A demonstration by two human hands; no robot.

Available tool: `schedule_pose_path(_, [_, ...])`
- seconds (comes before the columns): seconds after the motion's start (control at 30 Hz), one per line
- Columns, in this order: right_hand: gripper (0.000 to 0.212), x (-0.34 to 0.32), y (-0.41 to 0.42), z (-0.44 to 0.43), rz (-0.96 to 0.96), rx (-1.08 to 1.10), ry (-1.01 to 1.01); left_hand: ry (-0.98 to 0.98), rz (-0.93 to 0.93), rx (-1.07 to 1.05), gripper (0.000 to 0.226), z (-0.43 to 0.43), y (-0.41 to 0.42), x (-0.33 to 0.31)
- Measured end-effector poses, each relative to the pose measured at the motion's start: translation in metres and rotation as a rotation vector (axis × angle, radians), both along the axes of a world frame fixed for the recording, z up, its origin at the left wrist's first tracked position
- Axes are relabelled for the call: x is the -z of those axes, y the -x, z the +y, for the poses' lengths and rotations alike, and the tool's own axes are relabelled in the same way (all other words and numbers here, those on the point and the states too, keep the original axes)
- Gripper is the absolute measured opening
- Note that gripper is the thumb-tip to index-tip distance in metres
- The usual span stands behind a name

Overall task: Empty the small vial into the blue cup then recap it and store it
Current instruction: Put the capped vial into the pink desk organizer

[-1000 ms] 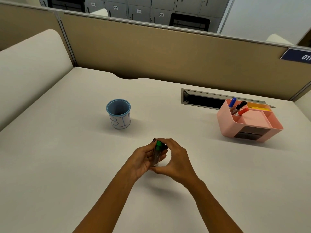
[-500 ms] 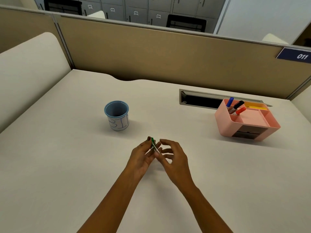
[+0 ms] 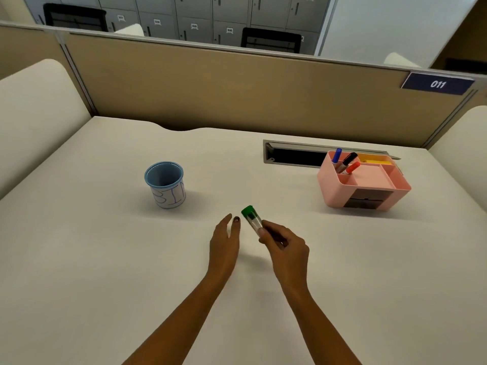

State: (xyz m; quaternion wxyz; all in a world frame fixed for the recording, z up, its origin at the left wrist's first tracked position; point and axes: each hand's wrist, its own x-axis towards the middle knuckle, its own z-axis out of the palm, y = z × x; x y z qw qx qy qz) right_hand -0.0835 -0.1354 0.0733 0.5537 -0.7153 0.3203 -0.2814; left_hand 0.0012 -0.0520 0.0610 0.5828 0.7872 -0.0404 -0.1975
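The lower end of the vial (image 3: 253,220) is hidden inside the right hand (image 3: 286,248), so its contents cannot be told. Both forearms are cut off by the bottom edge. The organizer (image 3: 363,184) drawer's contents are too dark to read.

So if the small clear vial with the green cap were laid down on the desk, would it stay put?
Probably not: the small clear vial with the green cap looks round and smooth, so it may roll. It seems light, since the right hand holds it by fingertips alone.
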Motion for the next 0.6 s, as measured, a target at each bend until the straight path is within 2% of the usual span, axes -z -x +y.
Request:
schedule_pose_path(0.07, [0.024,-0.004,0.01,-0.01,-0.027,0.075,-0.026,-0.132,-0.21,0.137,0.056,-0.009,0.005,0.015])
schedule_pose_path(0.17, [0.022,-0.009,0.021,-0.024,-0.104,0.206,-0.126,-0.367,-0.421,0.299,0.066,-0.02,0.006,0.039])
schedule_pose_path(0.33, [0.022,-0.015,0.045,-0.05,-0.168,0.344,-0.239,-0.57,-0.688,0.415,0.082,-0.025,0.014,0.059])
schedule_pose_path(0.43, [0.026,-0.016,0.057,-0.071,-0.152,0.419,-0.22,-0.689,-0.768,0.44,0.08,-0.026,0.017,0.068])
schedule_pose_path(0.6, [0.027,-0.021,0.066,-0.114,-0.05,0.524,-0.097,-0.749,-0.789,0.449,0.076,-0.03,0.019,0.07])
